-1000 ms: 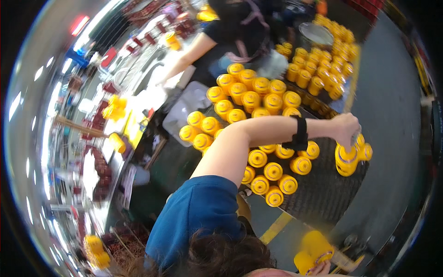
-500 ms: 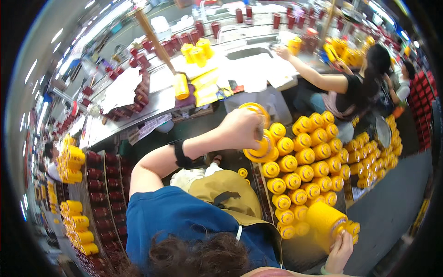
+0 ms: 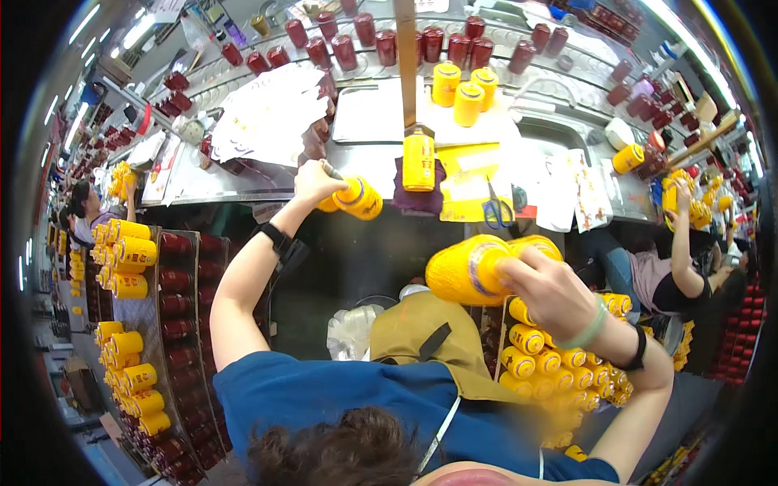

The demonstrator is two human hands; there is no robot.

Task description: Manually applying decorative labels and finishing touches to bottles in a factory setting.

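My left hand (image 3: 316,185) is closed round the necks of two yellow bottles (image 3: 359,199) at the front edge of the metal worktable (image 3: 356,170). My right hand (image 3: 551,283) grips more yellow bottles by their necks, one (image 3: 462,271) tilted toward the left and another (image 3: 536,245) partly behind the fingers. Those hang in front of the table, above the stacked yellow bottles (image 3: 527,338) at my right. Between my hands, one yellow bottle (image 3: 419,159) stands on a dark folded cloth (image 3: 409,194) at the table edge.
Yellow sheets (image 3: 470,174) and scissors (image 3: 496,209) lie beside the cloth. A wooden post (image 3: 406,65) rises from the table. Dark red bottles (image 3: 344,53) line the conveyor behind. Racks of dark red bottles (image 3: 177,304) stand at left. Another person (image 3: 668,263) sits at right.
The view has turned rightward. My left hand has gone from the stack at right to the table edge, carrying bottles. My right hand has risen from the near right with bottles.
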